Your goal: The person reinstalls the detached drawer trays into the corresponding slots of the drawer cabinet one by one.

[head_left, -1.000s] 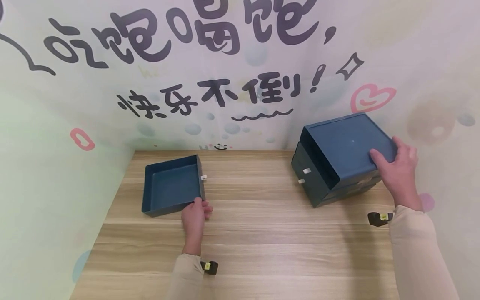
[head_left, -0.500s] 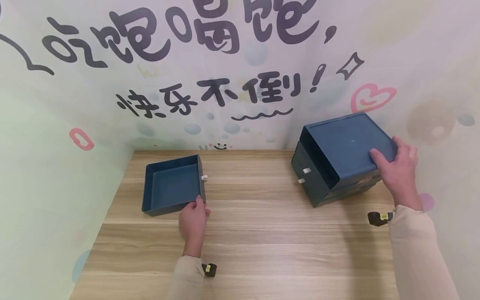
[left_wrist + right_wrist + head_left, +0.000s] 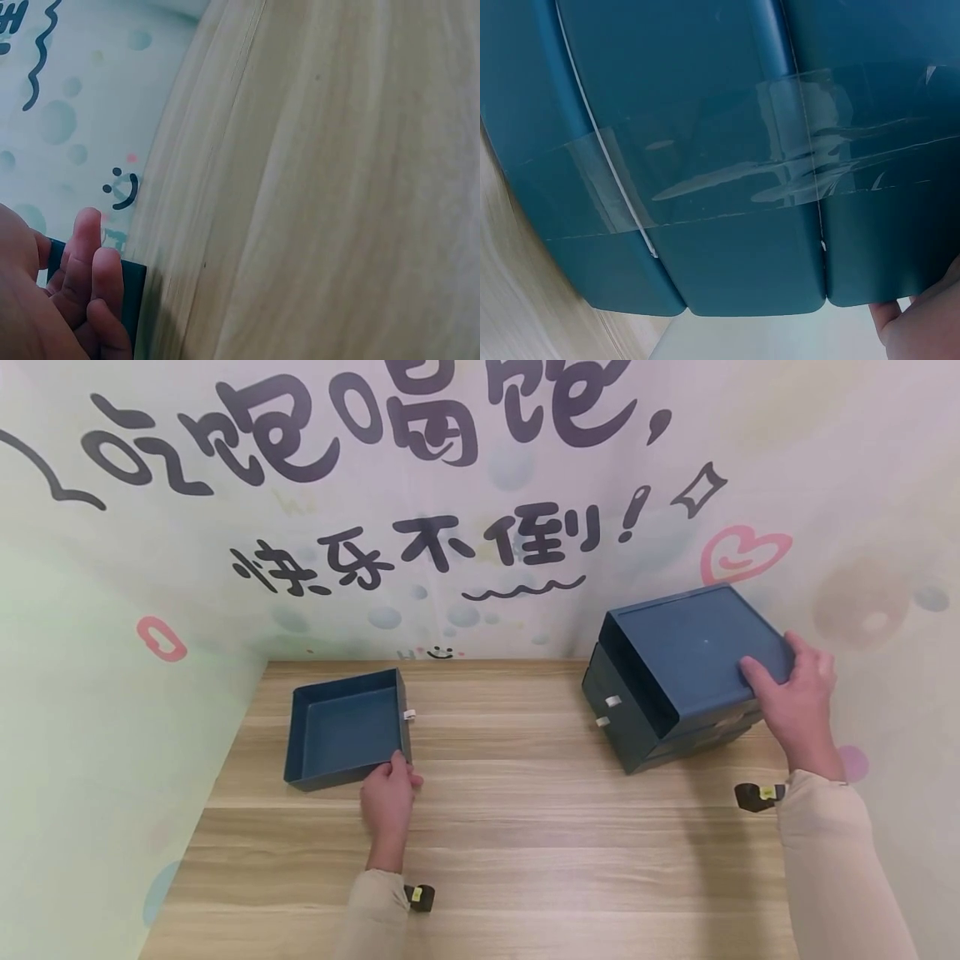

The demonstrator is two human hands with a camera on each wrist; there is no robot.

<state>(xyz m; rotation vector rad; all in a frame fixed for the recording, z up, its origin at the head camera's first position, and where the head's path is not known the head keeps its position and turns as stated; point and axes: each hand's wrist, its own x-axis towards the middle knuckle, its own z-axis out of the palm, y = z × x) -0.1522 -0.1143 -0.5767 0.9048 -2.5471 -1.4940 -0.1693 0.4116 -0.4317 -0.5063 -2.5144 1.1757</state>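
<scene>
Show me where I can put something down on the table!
Bare table: between the drawer and the cabinet, and nearer, between the sleeves. Crowded: the drawer's near right corner, by the left hand, and the cabinet's right end, by the right hand.

On the tabletop point(image 3: 540, 827), the drawer point(image 3: 348, 735) sits left in the frame, the box point(image 3: 697, 652) right. The left hand point(image 3: 388, 806) is at the drawer's lower right corner, the right hand point(image 3: 798, 702) on the box. Behind is the wall point(image 3: 600, 627).
</scene>
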